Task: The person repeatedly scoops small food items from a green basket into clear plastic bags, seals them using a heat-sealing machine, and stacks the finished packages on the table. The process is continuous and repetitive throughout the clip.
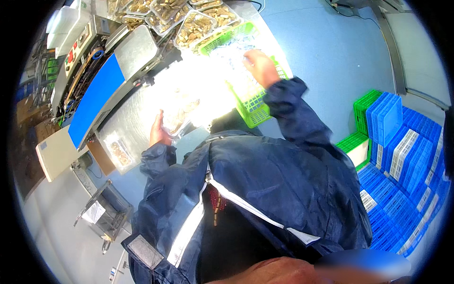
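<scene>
My left hand point(161, 131) is closed on the near left edge of a clear plastic pack point(180, 116) with brownish pieces in it. Strong glare washes out the pack's far side. Over to the right, my right hand point(262, 67) reaches over a bright green basket point(253, 108), which holds many small white-and-blue sachets point(231, 49). Its fingers point left toward the sachets, but glare and motion smear them, so whether they grip one cannot be made out.
Clear trays of brown pieces point(195, 29) crowd the table's far end. A machine with a blue belt point(100, 101) stands at left, near another clear pack point(118, 152). Blue crates point(404, 158) and green crates point(366, 111) are stacked on the right. A metal stand point(108, 213) is at lower left.
</scene>
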### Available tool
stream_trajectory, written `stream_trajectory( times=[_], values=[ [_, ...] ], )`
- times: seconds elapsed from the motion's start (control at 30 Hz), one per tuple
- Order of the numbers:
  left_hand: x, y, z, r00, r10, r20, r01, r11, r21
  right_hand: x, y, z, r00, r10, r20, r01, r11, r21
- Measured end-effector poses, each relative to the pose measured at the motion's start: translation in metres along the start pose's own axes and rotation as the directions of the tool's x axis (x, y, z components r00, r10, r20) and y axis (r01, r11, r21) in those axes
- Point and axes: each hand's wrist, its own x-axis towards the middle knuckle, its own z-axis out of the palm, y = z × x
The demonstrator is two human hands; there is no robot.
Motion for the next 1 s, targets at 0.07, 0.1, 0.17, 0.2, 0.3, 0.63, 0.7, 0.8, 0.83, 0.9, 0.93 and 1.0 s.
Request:
stream_trajectory(
  times=[0.07,0.1,0.17,0.2,0.3,0.63,0.7,0.8,0.83,0.9,0.93,1.0],
  values=[
    [-0.009,0.008,0.016,0.999,0.02,-0.028,-0.019,0.999,0.05,0.018,0.001,0.032,0.995,-0.097,-0.002,0.095,0.974,-0.208],
    [-0.008,0.008,0.012,0.998,0.038,-0.039,-0.037,0.999,0.036,0.024,0.0,0.043,0.992,-0.125,-0.012,0.117,0.954,-0.276],
    [-0.01,0.007,0.006,0.996,0.06,-0.067,-0.059,0.998,0.018,0.027,0.007,0.061,0.985,-0.17,0.019,0.165,0.916,-0.366],
    [-0.013,0.01,0.002,0.997,0.042,-0.064,-0.042,0.999,0.005,0.026,0.012,0.067,0.986,-0.163,0.046,0.169,0.928,-0.333],
    [-0.025,0.009,0.008,0.998,-0.007,-0.058,0.004,0.999,-0.052,0.023,0.023,0.068,0.98,-0.166,0.11,0.188,0.953,-0.236],
    [-0.018,0.004,-0.011,0.998,0.061,0.012,-0.055,0.963,-0.265,0.051,-0.021,-0.003,0.991,0.049,0.127,-0.02,0.976,-0.216],
    [-0.016,0.006,-0.014,0.997,0.078,0.009,-0.073,0.965,-0.251,0.038,-0.014,0.003,0.973,-0.007,0.232,0.078,0.952,-0.297],
    [-0.011,0.001,-0.032,0.997,0.076,0.031,-0.066,0.965,-0.253,0.02,0.009,0.025,0.964,-0.081,0.253,0.194,0.866,-0.461],
    [-0.013,0.002,-0.032,0.997,0.071,0.026,-0.062,0.967,-0.249,0.026,0.008,0.028,0.973,-0.057,0.225,0.157,0.876,-0.456],
    [-0.016,0.003,-0.033,0.998,0.064,-0.003,-0.063,0.972,-0.228,0.028,0.0,0.04,0.971,-0.041,0.237,0.161,0.843,-0.513],
    [-0.016,0.003,-0.034,0.998,0.061,-0.026,-0.066,0.976,-0.21,0.027,-0.005,0.044,0.97,-0.031,0.243,0.162,0.826,-0.541],
    [-0.018,0.004,-0.033,0.998,0.053,-0.018,-0.055,0.98,-0.191,0.024,0.014,0.064,0.984,-0.014,0.176,0.1,0.864,-0.493]
  ],
)
